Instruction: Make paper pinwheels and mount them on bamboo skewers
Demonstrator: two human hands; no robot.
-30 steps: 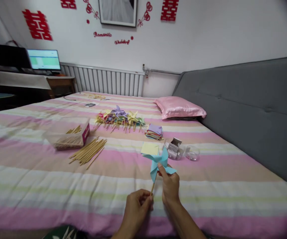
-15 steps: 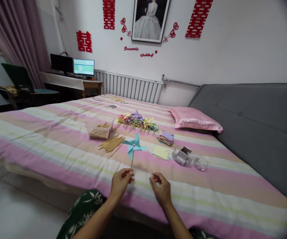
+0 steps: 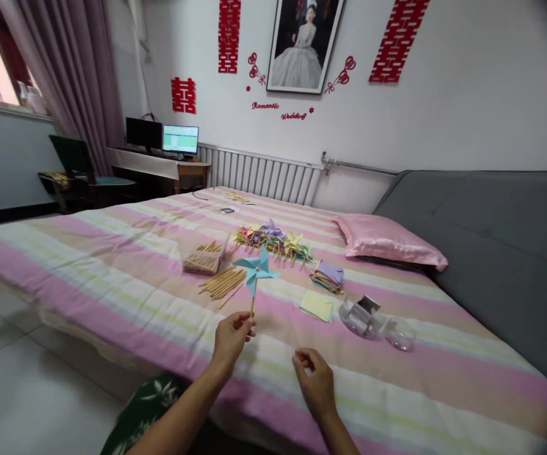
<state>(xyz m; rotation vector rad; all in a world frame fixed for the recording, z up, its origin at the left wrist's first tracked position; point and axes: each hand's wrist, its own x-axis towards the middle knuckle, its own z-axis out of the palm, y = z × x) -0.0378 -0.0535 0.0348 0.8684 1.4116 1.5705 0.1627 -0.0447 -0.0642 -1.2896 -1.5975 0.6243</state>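
Currently left hand [image 3: 230, 338] pinches the stick of a blue pinwheel [image 3: 255, 270], held upright at frame centre above the bed [image 3: 112, 265]. Right hand [image 3: 315, 382] lower centre, fingers loosely curled, holding nothing. Loose sticks [image 3: 222, 282] just left of pinwheel, paper stack [image 3: 329, 276] right

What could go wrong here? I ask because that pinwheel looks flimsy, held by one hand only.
The left hand pinches the blue pinwheel only at the stick's bottom end, so it could tip or slip from the fingers. The right hand hangs free above the bed, giving no support. If lowered carelessly, the paper blades might crumple against the loose sticks.
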